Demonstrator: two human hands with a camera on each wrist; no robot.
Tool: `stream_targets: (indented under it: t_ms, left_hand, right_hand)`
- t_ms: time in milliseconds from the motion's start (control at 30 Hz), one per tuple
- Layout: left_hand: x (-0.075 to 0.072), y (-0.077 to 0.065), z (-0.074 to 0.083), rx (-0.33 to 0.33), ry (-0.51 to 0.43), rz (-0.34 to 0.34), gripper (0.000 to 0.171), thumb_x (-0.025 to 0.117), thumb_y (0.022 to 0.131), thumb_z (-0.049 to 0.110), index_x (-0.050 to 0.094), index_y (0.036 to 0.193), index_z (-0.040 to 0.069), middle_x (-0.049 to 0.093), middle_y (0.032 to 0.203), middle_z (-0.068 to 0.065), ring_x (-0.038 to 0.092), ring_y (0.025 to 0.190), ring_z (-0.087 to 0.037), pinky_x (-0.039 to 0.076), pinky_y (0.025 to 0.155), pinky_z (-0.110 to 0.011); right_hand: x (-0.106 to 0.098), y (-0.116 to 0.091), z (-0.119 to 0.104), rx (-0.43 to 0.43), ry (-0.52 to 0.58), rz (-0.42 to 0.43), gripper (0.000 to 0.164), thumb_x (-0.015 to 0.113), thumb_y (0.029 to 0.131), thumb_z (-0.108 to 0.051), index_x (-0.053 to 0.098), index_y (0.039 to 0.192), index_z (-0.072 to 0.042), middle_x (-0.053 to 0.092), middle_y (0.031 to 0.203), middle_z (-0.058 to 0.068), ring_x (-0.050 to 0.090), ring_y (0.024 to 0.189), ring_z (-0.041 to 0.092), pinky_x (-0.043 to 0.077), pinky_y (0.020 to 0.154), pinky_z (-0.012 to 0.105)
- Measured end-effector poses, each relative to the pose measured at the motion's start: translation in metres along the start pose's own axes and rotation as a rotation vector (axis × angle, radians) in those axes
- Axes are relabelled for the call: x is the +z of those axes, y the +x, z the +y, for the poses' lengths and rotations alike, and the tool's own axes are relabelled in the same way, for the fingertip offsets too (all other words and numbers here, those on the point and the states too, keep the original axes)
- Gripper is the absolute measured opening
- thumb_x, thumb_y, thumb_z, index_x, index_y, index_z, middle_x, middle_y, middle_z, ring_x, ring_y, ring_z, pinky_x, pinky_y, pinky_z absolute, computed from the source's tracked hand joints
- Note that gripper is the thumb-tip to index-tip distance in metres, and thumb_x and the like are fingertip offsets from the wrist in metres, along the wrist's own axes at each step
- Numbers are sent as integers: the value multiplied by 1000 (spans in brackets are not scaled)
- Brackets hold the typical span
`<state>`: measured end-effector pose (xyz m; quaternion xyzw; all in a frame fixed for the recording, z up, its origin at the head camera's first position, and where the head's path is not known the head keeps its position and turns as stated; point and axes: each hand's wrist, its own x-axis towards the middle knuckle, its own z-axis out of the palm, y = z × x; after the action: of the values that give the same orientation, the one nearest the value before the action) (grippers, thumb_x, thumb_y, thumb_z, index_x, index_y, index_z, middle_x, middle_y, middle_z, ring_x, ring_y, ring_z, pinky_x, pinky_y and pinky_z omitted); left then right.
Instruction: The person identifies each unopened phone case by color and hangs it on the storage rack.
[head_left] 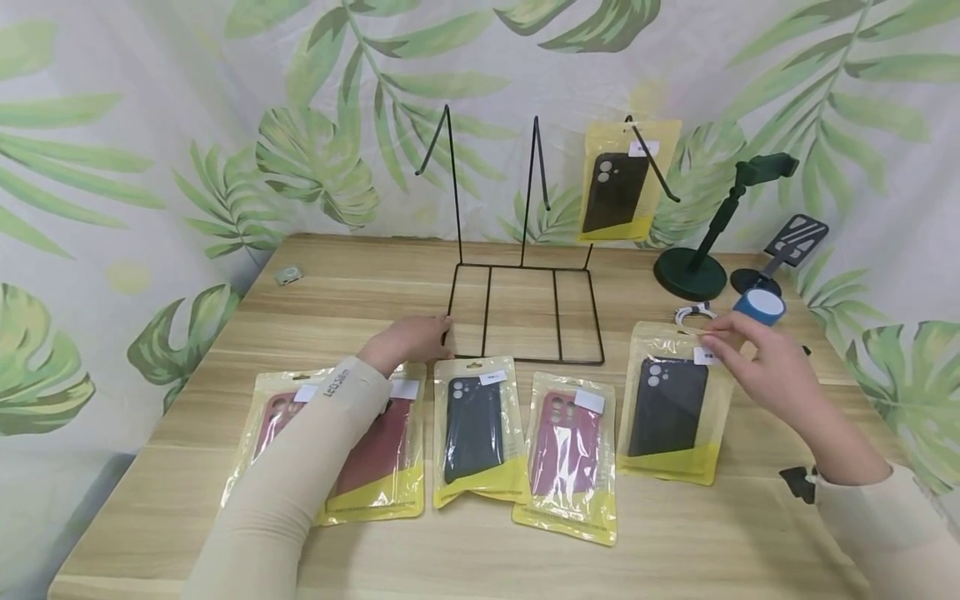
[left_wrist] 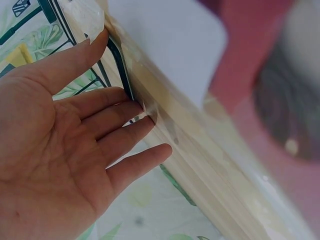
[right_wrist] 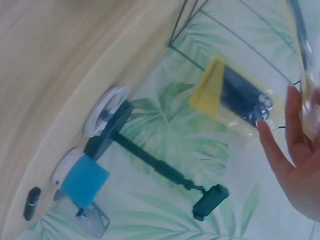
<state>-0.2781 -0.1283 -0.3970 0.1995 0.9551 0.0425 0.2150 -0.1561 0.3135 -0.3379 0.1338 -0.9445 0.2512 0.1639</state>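
My right hand (head_left: 772, 371) pinches the top edge of a yellow-edged clear pouch (head_left: 645, 467) with a black phone case (head_left: 667, 408) inside. The pouch's lower part lies close to the table; whether it touches cannot be told. In the right wrist view only part of that hand (right_wrist: 300, 160) appears, at the right border. At the front left corner of a black wire display rack (head_left: 521, 360), my left hand (head_left: 412, 340) touches the frame. The left wrist view shows this hand (left_wrist: 75, 135) with extended fingers against the dark bar. Another bagged black case (head_left: 618, 187) hangs on the rack's right hook.
Bagged phone cases lie along the front: a dark one (head_left: 474, 433), a pink one (head_left: 564, 450) and red ones (head_left: 378, 450) partly under the left sleeve. At right stand a green phone stand (head_left: 692, 273), a grey stand (head_left: 791, 242), a blue roll (head_left: 759, 307) and a coiled cable (head_left: 693, 312).
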Motion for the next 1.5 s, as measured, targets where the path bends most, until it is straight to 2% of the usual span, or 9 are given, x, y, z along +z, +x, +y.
stream_targets:
  t_ms: [100,200,367,467,633,767,867,1233,1500]
  left_hand:
    - [1,1,-2,8,11,6,71,59,100,35,30,154,0,29,161,-19,35,145,-38,31,120,-52]
    - [2,1,-2,8,8,8,72,60,99,35,30,154,1,30,160,-19,36,145,-38,32,119,-52]
    - [2,0,-3,5,8,8,72,59,99,35,29,155,1,30,161,-19,36,145,-38,32,119,-52]
    - [3,0,-3,2,-2,9,72,59,99,35,29,155,1,29,161,-19,35,145,-39,31,120,-52]
    - [5,1,-2,-3,-10,8,72,60,99,35,29,155,2,29,161,-18,34,146,-38,29,121,-51]
    - [7,2,-3,-1,-4,10,72,59,99,36,30,155,2,29,161,-17,33,147,-37,29,121,-51]
    - [7,2,-3,1,-4,8,72,59,99,36,30,155,2,28,162,-17,33,147,-37,28,121,-51]
    - [5,-2,-3,6,-17,8,72,60,99,36,29,155,2,27,162,-16,31,148,-36,26,122,-50]
    - [4,-2,-4,-1,-3,15,72,59,99,36,29,155,2,27,162,-15,31,148,-35,27,122,-50]
  right_hand:
    - [1,1,-8,-105,59,149,7,67,93,-7,70,99,-7,66,82,-10,46,70,-8,36,57,17]
    - [0,9,-15,-230,119,273,4,69,90,-2,71,93,-1,62,83,-22,46,70,-12,37,63,12]
    - [-8,32,-31,-299,174,400,5,70,88,0,70,90,5,59,89,-30,49,78,-18,38,74,6]
    - [-14,49,-40,-299,175,443,6,69,88,2,68,90,8,55,90,-31,48,80,-21,38,77,6]
    - [-20,77,-51,-276,146,488,10,67,91,-3,68,91,7,58,87,-20,47,83,-19,35,75,8]
    - [-23,93,-59,-262,151,491,18,64,95,-9,67,93,8,51,90,-34,44,77,-17,33,71,11]
    - [-23,100,-62,-267,165,485,20,62,96,-10,65,94,9,49,89,-38,44,76,-17,34,72,11]
    - [-15,116,-57,-224,116,472,23,60,98,-15,66,98,7,48,88,-30,39,73,-20,32,67,12]
    - [-13,127,-53,-193,64,443,25,59,100,-19,67,101,5,68,95,17,36,69,-18,29,61,13]
